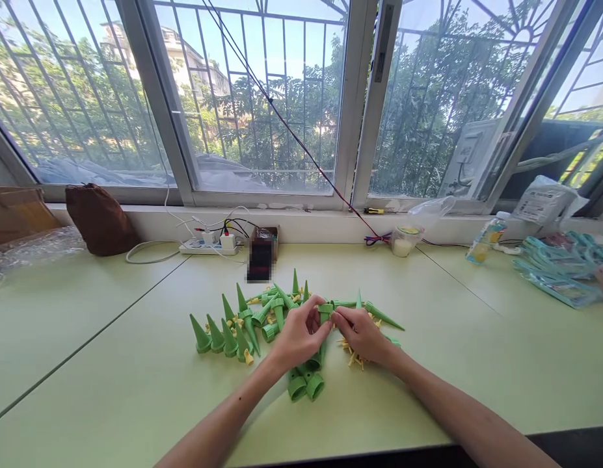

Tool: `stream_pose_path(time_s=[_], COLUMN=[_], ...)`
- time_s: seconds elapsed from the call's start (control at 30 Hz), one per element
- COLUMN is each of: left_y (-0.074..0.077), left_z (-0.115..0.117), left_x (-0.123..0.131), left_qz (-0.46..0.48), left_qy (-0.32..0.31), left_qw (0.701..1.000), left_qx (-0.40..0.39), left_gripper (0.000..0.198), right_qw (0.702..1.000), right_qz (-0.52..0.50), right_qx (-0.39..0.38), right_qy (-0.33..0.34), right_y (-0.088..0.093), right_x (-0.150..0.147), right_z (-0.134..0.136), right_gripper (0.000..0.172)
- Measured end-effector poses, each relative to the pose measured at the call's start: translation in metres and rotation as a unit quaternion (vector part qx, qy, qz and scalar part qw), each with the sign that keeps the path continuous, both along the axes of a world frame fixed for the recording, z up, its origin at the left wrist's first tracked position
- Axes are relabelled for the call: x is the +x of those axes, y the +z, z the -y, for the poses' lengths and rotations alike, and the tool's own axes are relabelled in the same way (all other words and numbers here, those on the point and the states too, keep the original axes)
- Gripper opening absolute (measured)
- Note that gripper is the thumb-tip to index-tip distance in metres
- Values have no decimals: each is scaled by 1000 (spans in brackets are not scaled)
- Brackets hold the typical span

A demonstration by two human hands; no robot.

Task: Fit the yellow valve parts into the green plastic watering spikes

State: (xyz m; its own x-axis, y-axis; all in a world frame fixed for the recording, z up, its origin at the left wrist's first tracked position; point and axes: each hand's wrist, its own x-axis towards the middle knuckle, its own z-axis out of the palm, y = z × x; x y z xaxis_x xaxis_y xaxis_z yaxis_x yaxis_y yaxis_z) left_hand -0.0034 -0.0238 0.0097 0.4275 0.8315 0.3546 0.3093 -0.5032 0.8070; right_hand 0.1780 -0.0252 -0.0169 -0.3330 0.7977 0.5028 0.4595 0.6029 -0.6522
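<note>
1. Slip hazard. The cone [325, 312] is held between both hands, just above the pile [262, 315] at the middle of the tabletop [135, 364]. Only fingertips bear on its collar end, and the plastic looks smooth and tapered. A slack pinch, or uneven twisting of one hand against the other, would probably let it drop into the pile, where it is hard to tell from the rest.
2. Scatter hazard. Loose yellow parts [352, 357] lie just under and beside the right hand [362, 335]. A sweep of that wrist could push them across the tabletop, some towards its near edge.
3. Topple hazard. Upright cones [218, 335] stand in a row near the left hand [301, 335]. A sideways move of the left forearm could knock them over. Two cones [306, 383] lie on their sides between the forearms and could roll if nudged.
4. Hidden contact. The fingers cover the collar, so it cannot be told whether a yellow part is also pinched there. If one is, it could fall unnoticed.
5. Left hand pose. The forearm enters from the lower left. The thumb lies on top, and the fingers are curled and closed on the cone.
6. Right hand pose. The forearm enters from the lower right, low over the tabletop. The knuckles face up. The fingers are closed on the same cone, their tips meeting those of the left hand.
</note>
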Motion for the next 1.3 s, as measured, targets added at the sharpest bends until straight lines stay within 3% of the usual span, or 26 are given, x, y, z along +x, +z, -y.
stream_pose_path(time_s=[1.3], left_y=[-3], left_z=[0], left_x=[1], left_qz=[-22], left_qy=[17], left_qw=[999], left_qx=[22], left_gripper=[22], right_qw=[1000], right_qz=[25], right_qx=[-2], right_qy=[12], right_y=[-3], right_x=[0], right_z=[-1], right_gripper=[41])
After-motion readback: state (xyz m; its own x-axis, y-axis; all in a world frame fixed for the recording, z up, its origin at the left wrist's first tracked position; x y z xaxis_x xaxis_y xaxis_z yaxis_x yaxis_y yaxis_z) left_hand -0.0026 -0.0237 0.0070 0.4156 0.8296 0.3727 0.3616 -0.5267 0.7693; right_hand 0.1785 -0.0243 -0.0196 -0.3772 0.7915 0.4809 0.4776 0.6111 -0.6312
